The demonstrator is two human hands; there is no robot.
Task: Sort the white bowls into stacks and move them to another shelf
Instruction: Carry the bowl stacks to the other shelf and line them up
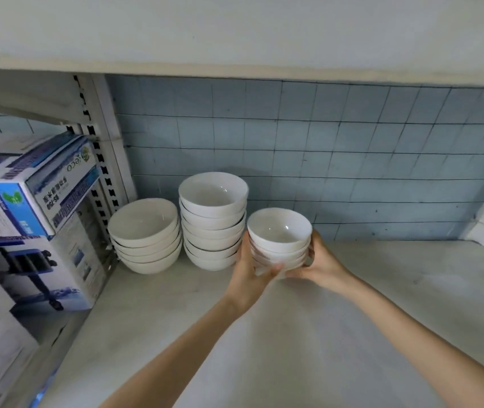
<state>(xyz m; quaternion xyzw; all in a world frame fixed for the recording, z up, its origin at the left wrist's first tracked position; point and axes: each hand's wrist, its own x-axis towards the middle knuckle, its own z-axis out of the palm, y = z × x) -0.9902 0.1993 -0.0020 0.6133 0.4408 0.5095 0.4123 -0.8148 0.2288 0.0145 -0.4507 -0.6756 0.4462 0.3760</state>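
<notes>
Gripping the small bowl stack [279, 240] with left hand [248, 269] and right hand [320, 263] curled round opposite sides, likely for steadiness, just at three o'clock of the tall stack [212, 219], on or barely above the shelf [382, 290].

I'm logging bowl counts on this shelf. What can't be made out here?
- Head view, held stack: the left hand and right hand cover its lower bowls; count and contact with the shelf unclear.
- Head view, boxes: cut by the left edge; small print blurred.
</notes>
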